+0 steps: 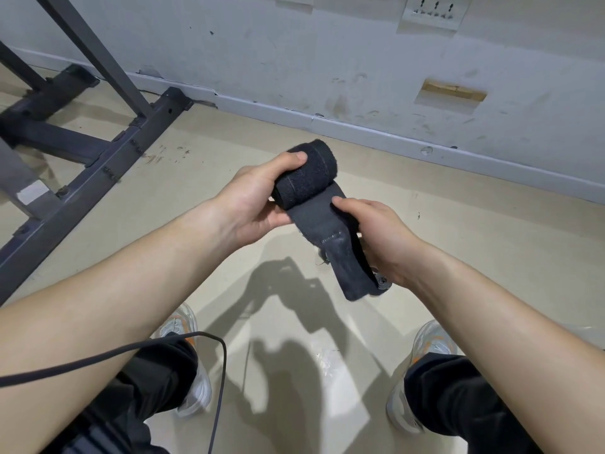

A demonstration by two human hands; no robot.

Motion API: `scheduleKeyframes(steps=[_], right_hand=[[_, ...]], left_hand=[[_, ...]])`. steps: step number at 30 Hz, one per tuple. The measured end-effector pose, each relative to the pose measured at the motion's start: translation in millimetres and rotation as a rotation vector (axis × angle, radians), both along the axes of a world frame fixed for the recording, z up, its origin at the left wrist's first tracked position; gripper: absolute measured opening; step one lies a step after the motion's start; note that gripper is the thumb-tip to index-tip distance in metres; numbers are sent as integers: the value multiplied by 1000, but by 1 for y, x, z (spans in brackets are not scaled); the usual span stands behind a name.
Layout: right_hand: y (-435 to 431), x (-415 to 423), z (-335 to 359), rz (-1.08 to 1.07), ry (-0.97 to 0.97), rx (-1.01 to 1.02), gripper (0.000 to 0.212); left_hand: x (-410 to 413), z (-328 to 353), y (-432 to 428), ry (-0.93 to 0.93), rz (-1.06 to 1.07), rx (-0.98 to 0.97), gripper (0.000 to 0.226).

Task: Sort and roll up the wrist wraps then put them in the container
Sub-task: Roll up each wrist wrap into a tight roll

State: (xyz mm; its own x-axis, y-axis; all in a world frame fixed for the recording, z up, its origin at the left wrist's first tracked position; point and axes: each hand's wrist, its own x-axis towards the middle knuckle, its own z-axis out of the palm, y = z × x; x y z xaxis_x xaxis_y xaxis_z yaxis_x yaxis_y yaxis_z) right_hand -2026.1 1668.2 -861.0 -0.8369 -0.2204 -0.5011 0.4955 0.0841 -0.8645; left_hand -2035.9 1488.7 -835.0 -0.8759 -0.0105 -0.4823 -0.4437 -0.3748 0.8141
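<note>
A: Where is the wrist wrap?

B: In mid-air between both hands, above a pale floor; nothing else carries it. The left hand is curled round the rolled part, thumb on top; the right hand pinches the loose tail, thumb pressed on the band.

A: How will it handle?

B: Probably light, soft and floppy, with a fuzzy face that should cling to itself; best gripped at the roll's ends, with the tail pulled taut.

A: Anything unclear?

B: No container is in view; the right fingers are hidden under the band; something small at the tail's tip cannot be made out; a dark metal frame is cut off at left.
</note>
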Motion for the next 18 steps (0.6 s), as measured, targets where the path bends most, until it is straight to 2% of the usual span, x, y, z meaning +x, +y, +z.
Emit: scheduleKeyframes(steps=[2,3,4,8,12,15,18], right_hand=[[2,3,1,73,-34,81,75],[3,3,0,110,-56,109,75],[5,4,0,143,-72,127,70],[10,0,-3,164,-36,126,20],[8,-3,2,91,32,79,13],[2,-2,15,29,84,-57,11],[0,-2,25,-65,117,-153,14]], left_hand=[[-5,2,-6,33,47,-29,14],[-7,4,-8,47,65,-44,14],[-9,4,-11,59,78,-57,14],[-17,4,-24,97,119,-140,12],[-22,0,-34,158,167,-340,47],[-19,-8,-31,264,145,-580,47],[-16,-15,-25,358,61,-695,49]])
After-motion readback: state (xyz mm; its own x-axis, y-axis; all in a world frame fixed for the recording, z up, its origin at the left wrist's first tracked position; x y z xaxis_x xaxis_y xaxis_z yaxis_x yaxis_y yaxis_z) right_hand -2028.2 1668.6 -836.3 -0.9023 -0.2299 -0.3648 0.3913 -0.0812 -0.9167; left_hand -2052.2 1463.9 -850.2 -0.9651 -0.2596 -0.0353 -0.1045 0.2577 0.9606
